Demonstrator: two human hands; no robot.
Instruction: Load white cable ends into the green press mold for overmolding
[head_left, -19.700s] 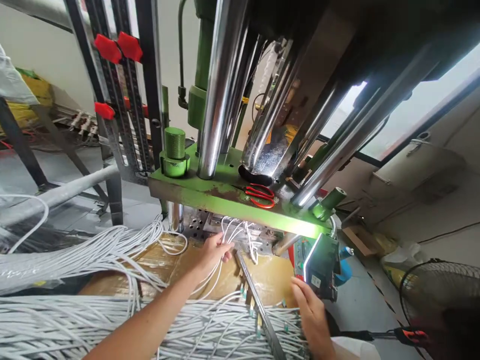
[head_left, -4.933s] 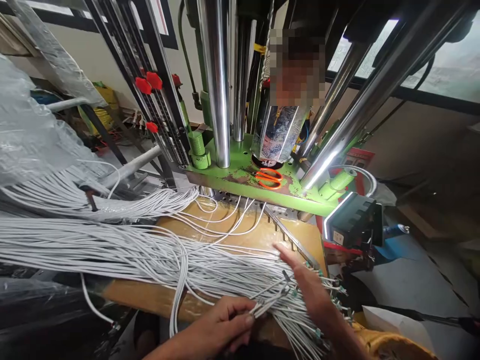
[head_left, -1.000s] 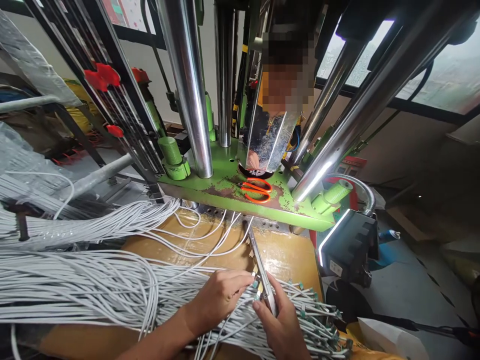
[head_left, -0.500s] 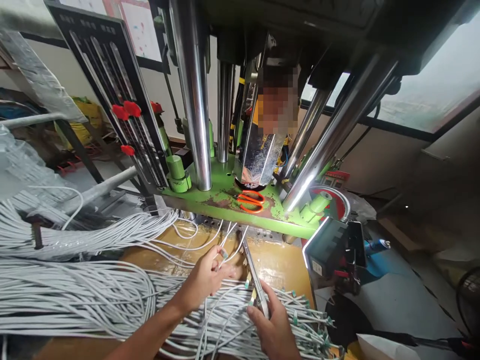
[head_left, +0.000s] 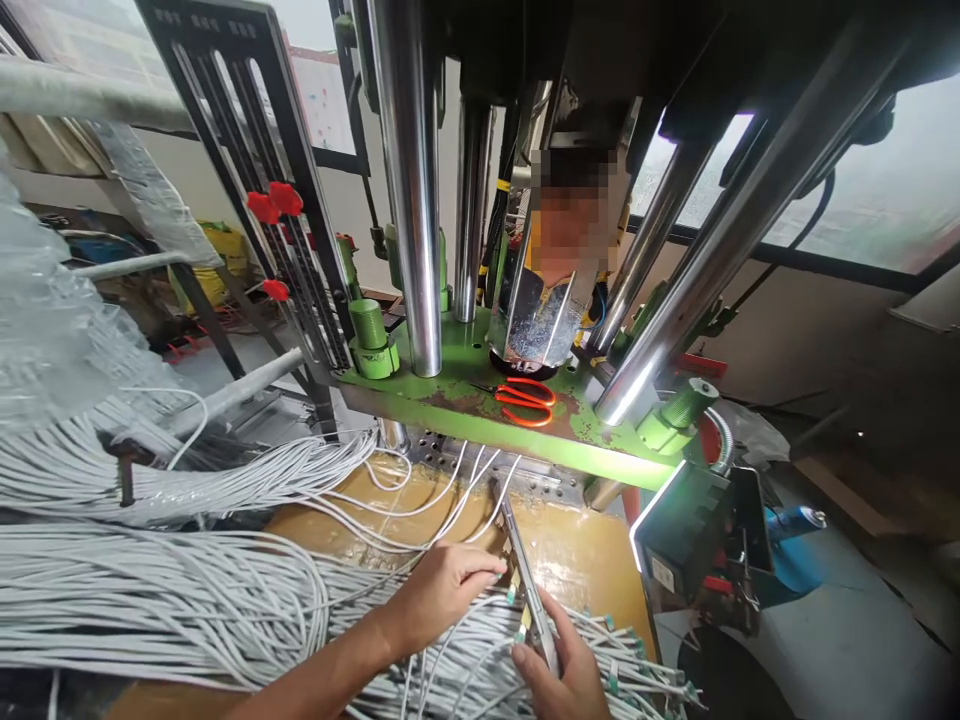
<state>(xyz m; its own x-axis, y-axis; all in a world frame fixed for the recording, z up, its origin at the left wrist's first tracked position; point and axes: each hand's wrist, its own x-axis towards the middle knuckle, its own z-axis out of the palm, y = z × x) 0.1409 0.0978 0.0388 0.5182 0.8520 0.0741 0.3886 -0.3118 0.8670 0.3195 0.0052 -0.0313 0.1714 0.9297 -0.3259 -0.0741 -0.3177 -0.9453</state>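
scissors: orange-handled pair lying on the green press plate
columns: shiny steel ones rising off that plate
knobs: red, on a black rack, left
lamp: black box, right

We are in a factory workshop: a green press with chrome columns fills the frame's centre, heaps of white cables cover the bench at lower left, bare concrete floor lower right.
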